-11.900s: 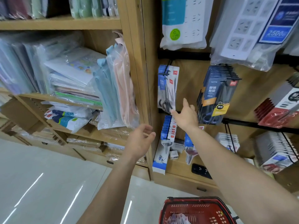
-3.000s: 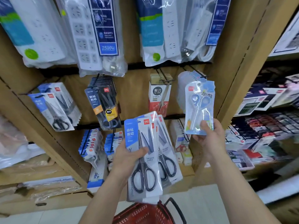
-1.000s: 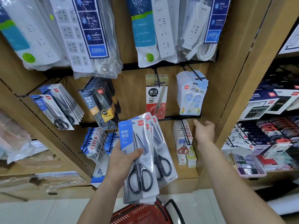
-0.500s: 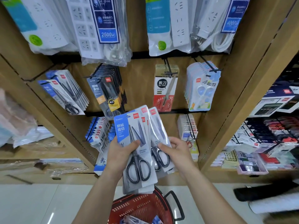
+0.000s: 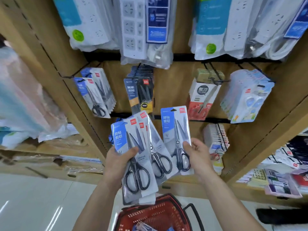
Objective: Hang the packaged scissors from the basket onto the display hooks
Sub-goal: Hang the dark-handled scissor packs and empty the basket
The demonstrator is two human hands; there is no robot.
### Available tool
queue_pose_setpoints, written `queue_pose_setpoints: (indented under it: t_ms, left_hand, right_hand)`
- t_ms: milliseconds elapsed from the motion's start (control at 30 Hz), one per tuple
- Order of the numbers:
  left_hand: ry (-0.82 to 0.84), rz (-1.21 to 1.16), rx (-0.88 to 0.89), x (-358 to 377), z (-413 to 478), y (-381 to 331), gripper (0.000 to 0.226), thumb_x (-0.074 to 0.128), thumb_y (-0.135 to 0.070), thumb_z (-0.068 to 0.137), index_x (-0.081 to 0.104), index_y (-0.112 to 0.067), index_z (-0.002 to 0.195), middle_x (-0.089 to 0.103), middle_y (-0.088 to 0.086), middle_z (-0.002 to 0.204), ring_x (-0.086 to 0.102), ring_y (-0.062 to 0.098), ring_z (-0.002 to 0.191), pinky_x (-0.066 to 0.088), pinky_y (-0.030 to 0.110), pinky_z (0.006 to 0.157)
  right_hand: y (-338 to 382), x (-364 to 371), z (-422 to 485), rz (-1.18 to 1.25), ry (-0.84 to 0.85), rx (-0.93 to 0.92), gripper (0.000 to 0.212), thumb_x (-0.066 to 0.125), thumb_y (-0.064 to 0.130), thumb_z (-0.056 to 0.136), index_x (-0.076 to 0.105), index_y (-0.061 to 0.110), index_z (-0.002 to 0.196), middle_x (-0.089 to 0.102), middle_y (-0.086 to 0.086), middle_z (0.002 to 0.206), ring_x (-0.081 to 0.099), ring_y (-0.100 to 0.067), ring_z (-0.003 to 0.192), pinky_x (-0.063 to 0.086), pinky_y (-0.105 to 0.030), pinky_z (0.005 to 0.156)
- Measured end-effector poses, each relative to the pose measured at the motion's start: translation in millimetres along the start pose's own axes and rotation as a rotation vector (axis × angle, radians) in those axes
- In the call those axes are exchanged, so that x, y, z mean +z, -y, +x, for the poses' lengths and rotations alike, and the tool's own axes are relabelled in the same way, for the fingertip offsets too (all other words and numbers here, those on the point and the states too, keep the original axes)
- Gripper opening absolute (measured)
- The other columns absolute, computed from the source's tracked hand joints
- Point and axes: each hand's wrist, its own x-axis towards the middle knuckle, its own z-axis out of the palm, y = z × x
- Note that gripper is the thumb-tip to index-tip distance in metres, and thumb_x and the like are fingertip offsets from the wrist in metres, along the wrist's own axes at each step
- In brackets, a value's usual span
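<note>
Fingers of my right hand: pinching the single pack at its lower right edge, thumb on the front. That leaves the top with its hang hole free for a hook.
Fingers of my left hand: curled round the lower left side of the fanned stack, thumb lying across the front card. I judge the fan is spread so that one pack can be drawn off at a time.
Single pack: upright, blue strip at left, black-handled scissors pointing up. It is held in front of the shelving, just right of the fan and apart from it, on no hook yet.
Fanned stack: at least three cards of the same blue-and-grey kind, overlapped and leaning right. I cannot tell the exact count.
Basket: red, on the floor near me, right below both hands, handy for another reach. Some packaging shows inside, too blurred to name.
Matching packs: hung on a wire hook at far left. Their print looks like mine, so I judge that hook to be the target.
Other hooks: dark packs in the middle, a red-and-white pack to the right, pale blue packs further right. Each kind has its own hook.
Power strips: bagged, hanging from the rail above.
Next, as I judge: carry the single pack up and left past the fan, then line its hole up with the hook tip.
</note>
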Motion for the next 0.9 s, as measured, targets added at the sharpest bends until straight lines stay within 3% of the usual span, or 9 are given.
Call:
queue_pose_setpoints:
  t_ms: [167,300,400,500,633,800,900]
  left_hand:
    - [-0.031,0.032,0.047,-87.3,24.8,-33.4,0.024,0.076,-0.001,0.088,0.072,-0.014,0.108,0.081,0.008,0.097,0.078,0.031,0.087,0.062,0.044,0.078]
    - [-0.057,0.035,0.066,-161.9,41.0,-56.1,0.027,0.080,-0.003,0.084,0.073,-0.014,0.108,0.081,0.006,0.097,0.079,0.028,0.086,0.062,0.040,0.072]
    - [-0.098,0.023,0.078,-204.6,49.9,-67.1,0.023,0.074,0.003,0.087,0.073,-0.012,0.105,0.081,0.007,0.093,0.079,0.023,0.078,0.060,0.028,0.060]
    - [-0.131,0.012,0.092,-231.6,55.7,-72.9,0.024,0.074,0.003,0.088,0.072,-0.016,0.102,0.081,0.003,0.090,0.079,0.021,0.077,0.059,0.033,0.063]
    - [-0.164,-0.009,0.088,-252.2,60.4,-73.0,0.025,0.075,0.003,0.087,0.071,-0.017,0.101,0.081,0.002,0.090,0.079,0.022,0.077,0.058,0.037,0.068]
    - [-0.182,-0.029,0.076,-262.9,63.4,-67.5,0.021,0.076,0.001,0.087,0.073,-0.014,0.101,0.081,0.004,0.088,0.079,0.023,0.076,0.058,0.035,0.064]
    - [-0.168,-0.055,0.062,-263.2,63.1,-63.6,0.022,0.074,0.002,0.088,0.072,-0.010,0.106,0.081,0.007,0.092,0.079,0.027,0.079,0.060,0.033,0.062]
  right_hand:
    - [14.6,98.7,-4.7,-0.004,0.038,-0.017,0.017,0.060,0.015,0.102,0.073,0.020,0.092,0.079,-0.002,0.091,0.074,-0.024,0.088,0.055,-0.038,0.083]
    - [44.5,185.0,-5.5,-0.018,0.093,-0.087,0.016,0.058,0.010,0.103,0.070,0.015,0.092,0.076,0.009,0.077,0.069,-0.006,0.073,0.050,-0.016,0.064]
    - [68.4,240.7,4.1,-0.085,0.141,-0.177,0.019,0.058,0.013,0.102,0.064,0.015,0.085,0.065,0.009,0.066,0.058,-0.008,0.065,0.038,-0.015,0.055]
    - [88.0,286.1,14.4,-0.161,0.195,-0.221,0.031,0.056,0.011,0.103,0.054,0.020,0.074,0.052,0.020,0.051,0.040,-0.003,0.049,0.027,-0.015,0.046]
    - [97.9,320.7,24.0,-0.188,0.155,-0.239,0.045,0.052,0.011,0.105,0.037,0.028,0.066,0.037,0.019,0.040,0.031,-0.003,0.038,0.022,-0.017,0.043]
    - [85.9,328.0,29.5,-0.207,0.082,-0.203,0.040,0.053,0.016,0.105,0.042,0.027,0.068,0.040,0.017,0.042,0.031,-0.003,0.041,0.023,-0.028,0.053]
    - [79.1,328.8,29.0,-0.201,0.036,-0.226,0.036,0.053,0.018,0.105,0.043,0.020,0.070,0.036,0.009,0.054,0.031,-0.011,0.051,0.024,-0.032,0.057]
